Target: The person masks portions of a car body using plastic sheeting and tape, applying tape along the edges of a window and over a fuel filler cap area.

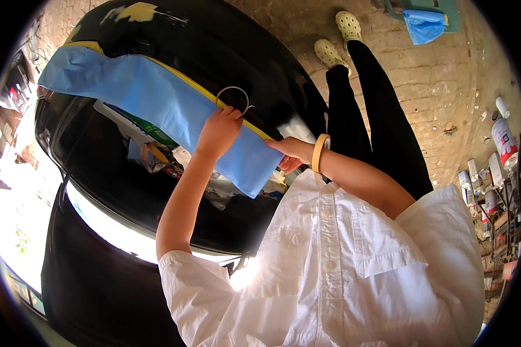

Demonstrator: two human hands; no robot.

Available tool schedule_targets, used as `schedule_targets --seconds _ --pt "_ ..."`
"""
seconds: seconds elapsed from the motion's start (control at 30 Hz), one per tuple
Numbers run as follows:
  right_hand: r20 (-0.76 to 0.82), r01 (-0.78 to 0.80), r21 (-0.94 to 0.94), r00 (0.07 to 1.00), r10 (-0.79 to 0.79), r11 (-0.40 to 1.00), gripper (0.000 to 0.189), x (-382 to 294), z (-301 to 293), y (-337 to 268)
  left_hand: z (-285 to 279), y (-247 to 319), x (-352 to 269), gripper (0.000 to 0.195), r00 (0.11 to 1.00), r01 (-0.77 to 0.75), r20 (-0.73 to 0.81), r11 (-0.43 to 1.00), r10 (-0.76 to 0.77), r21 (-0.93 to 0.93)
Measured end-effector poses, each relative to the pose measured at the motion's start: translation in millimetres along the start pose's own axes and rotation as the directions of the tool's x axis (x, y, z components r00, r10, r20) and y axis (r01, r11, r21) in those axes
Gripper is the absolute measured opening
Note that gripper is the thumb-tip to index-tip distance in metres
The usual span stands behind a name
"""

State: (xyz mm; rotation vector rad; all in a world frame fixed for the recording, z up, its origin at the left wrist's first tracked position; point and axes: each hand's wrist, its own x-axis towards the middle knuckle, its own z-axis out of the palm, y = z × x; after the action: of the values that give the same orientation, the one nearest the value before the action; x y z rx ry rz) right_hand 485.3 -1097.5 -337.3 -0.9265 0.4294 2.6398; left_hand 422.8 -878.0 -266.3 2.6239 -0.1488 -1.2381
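Observation:
A sheet of blue masking film point(156, 84), edged with yellow masking tape point(186, 82), lies along a black car bumper point(243, 47). My left hand point(219, 132) is closed at the taped edge, and a thin pale loop of strip point(233, 88) curls out from its fingers. Further along, my right hand point(293, 152) grips the near end of the film, its thumb on the tape edge and fingers beneath. A roll of masking tape point(318, 154) hangs around my right wrist. The film's lower part drapes over the open trunk.
Several mixed items point(156, 152) fill the trunk behind the film. The bumper bears a cream filler patch point(134, 12). Spray cans point(503, 141) and boxes crowd the right edge. A green stool point(453, 15) with blue film point(424, 25) stands on the brick floor point(417, 99).

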Motion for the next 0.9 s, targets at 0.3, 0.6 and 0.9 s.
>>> schedule_targets --seconds 0.3,0.6,0.9 --pt "-0.188 0.098 -0.065 0.976 -0.109 0.993 0.092 39 -28 109 9 4 2 0.024 0.993 -0.007 -0.122 1.000 0.009 0.015" --pt "-0.110 0.092 -0.063 0.989 -0.099 0.994 0.080 50 -27 150 23 18 -8 0.029 0.982 0.099 -0.161 0.995 -0.099 -0.005" --pt "0.109 0.071 0.039 0.991 -0.075 0.997 0.080 44 -32 150 19 23 -11 0.031 0.971 0.106 -0.215 0.994 -0.101 0.015"
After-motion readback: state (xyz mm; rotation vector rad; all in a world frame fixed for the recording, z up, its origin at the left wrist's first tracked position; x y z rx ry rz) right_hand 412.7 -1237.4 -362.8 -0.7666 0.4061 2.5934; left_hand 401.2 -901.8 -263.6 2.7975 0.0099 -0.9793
